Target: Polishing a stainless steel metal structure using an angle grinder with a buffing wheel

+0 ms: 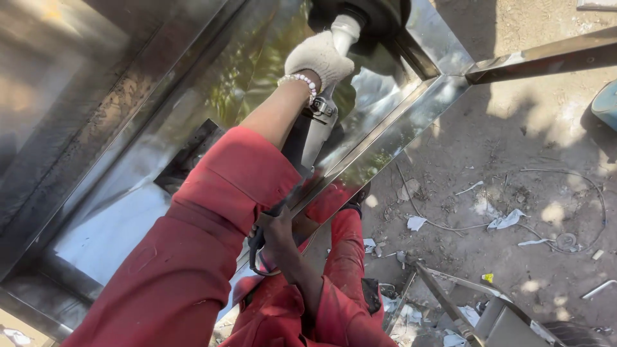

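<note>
**Two hands on a grinder against polished steel**

Near the top centre of the frame, the left hand [319, 56], in a white knitted glove with a beaded bracelet at the wrist, was closed around the pale side handle [346, 31] of an angle grinder [315, 132]. The tool's grey body ran down and left from that handle towards the middle of the picture, its dark head lying against the mirror-bright steel panel [250, 71] at the top edge. The right hand [277, 232], bare, sat lower, just below the centre, wrapped around the rear end of the grinder where a black cable [256, 254] looped beneath it. Both arms wore red sleeves [193, 257], the left one filling the lower left of the frame.

The panel sat inside a polished steel frame [392, 132] whose edge slanted from upper right to lower centre. To the right lay sandy ground [514, 148] scattered with paper scraps [505, 220] and thin wire. A metal stand [463, 308] showed at the lower right.
</note>
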